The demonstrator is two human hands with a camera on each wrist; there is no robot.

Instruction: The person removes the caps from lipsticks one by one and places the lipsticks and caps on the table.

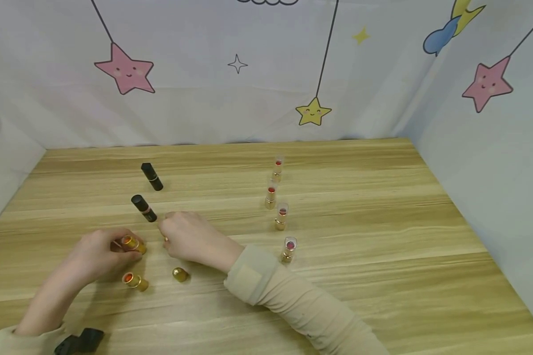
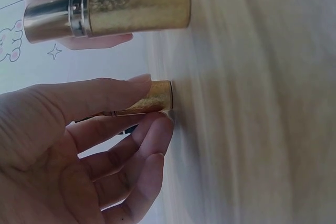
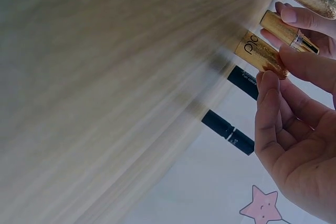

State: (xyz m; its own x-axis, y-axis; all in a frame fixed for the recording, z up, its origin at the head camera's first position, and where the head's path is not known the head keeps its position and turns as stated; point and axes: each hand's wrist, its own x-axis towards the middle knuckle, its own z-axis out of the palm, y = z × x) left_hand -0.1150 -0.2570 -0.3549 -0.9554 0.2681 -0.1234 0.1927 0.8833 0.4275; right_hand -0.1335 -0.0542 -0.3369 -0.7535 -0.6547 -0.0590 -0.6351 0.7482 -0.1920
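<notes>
A gold lipstick [image 1: 133,244] w/ its red tip showing is standing about upright at lower left of the head frame; my left hand [image 1: 102,246] is pinching it low, thumb vs. fingers, prob. to steady it and leave the tip free. My right hand [image 1: 184,235], nearby, is gripping a gold piece [image 3: 257,51] lettered "old"; might be a cap, can't be sure, since I'm hiding much of it. Just below my left hand another uncapped lipstick [image 1: 135,281] is standing, w/ a round-topped gold piece [image 1: 180,274] to its right, so room's getting tight. Two black tubes [image 1: 144,208] are standing farther up, the lower one right by my right hand. Four clear-capped lipsticks [image 1: 281,217] are standing mid-frame, prob. as their own group, the lowest just above my sleeve [image 1: 253,276].
</notes>
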